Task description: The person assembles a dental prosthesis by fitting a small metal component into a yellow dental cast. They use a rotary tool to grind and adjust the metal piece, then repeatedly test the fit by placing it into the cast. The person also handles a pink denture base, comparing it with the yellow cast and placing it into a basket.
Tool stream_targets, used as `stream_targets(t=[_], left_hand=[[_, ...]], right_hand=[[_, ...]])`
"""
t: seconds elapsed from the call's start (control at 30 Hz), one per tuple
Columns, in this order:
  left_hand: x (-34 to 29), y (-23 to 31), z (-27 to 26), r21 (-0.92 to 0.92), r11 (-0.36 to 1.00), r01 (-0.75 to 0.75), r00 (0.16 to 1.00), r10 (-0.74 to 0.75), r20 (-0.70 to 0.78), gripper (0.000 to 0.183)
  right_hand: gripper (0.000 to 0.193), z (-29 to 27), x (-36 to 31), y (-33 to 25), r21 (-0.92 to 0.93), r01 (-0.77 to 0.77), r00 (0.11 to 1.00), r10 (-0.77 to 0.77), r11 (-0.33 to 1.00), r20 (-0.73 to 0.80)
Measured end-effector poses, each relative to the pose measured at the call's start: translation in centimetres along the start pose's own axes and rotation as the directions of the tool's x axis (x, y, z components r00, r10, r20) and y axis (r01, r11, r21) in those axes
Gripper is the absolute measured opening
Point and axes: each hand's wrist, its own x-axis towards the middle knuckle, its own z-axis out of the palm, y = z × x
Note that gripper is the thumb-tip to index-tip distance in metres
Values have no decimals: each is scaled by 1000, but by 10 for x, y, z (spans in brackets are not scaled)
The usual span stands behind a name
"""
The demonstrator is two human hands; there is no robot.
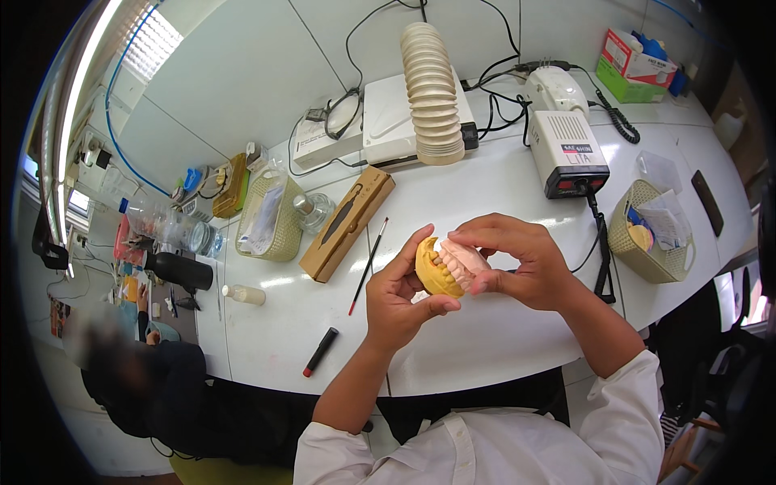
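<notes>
Between my hands, above the white table, two dental casts meet with their teeth facing each other. My left hand point(402, 289) is closed around the yellow cast point(436, 277), thumb along its lower edge. From the other side, the fingers and thumb of my right hand point(517, 260) grip the pale pink cast point(462, 260). The two rows of teeth touch or nearly touch; how closely they fit I cannot tell. Left of my left hand lies a thin brush point(369, 265) with a black and red handle. Nearer the table's front edge is a black marker point(321, 352) with a red end.
A cardboard box point(347, 224), a small white bottle point(244, 295) and a basket point(264, 214) stand to the left. A ribbed hose point(433, 93) hangs behind. At right are a control unit point(568, 153) with a cord and another basket point(653, 242). A co-worker point(162, 380) sits far left.
</notes>
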Motion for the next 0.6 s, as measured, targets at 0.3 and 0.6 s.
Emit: stream_targets(t=[0.3, 0.6], left_hand=[[0, -2, 2, 228, 972, -54, 996, 70, -63, 93], [1, -2, 0, 543, 779, -312, 936, 350, 35, 91]], right_hand=[[46, 2, 2, -2, -51, -16, 1000, 16, 999, -7], [44, 4, 1, -5, -25, 25, 999, -25, 999, -27]])
